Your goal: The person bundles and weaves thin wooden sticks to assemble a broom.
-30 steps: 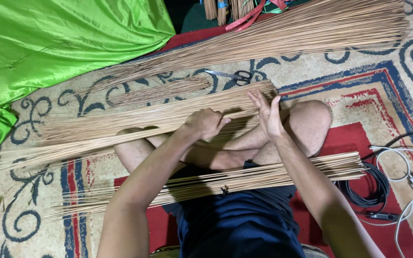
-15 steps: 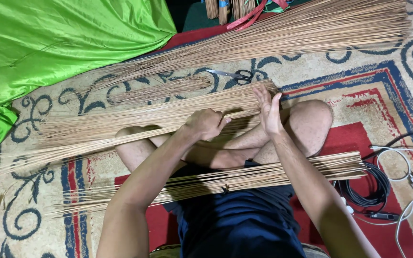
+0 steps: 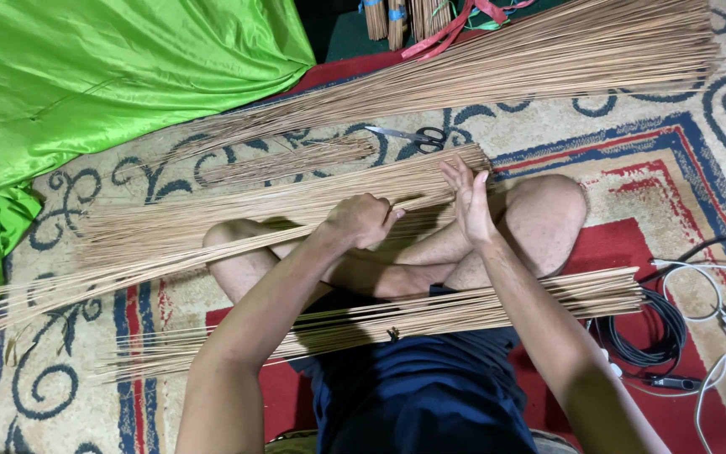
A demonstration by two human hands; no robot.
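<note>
- Patterned carpet (image 3: 649, 151) spread under everything; green cloth (image 3: 111, 76) heaped at 10 o'clock.
- Longest sheaf of thin brown sticks (image 3: 506, 67) fanned across 12 to 2 o'clock, untouched.
- Worked bundle of sticks (image 3: 237, 210) laid over the crossed legs at centre, running from 8 o'clock up to the hands.
- Third bundle (image 3: 464, 311) rested across the lap toward 6 o'clock, well apart from both hands.
- Left hand (image 3: 361, 220) closed in a fist around the worked bundle near its right end.
- Right hand (image 3: 470, 202) held flat and open, fingers straight, palm against the stick tips; gripped nothing.
- Judged as evening up the bundle's ends; called next for a firm left hold and square taps from the palm.
- Scissors (image 3: 409, 136) left lying just past the bundle at 12 o'clock.
</note>
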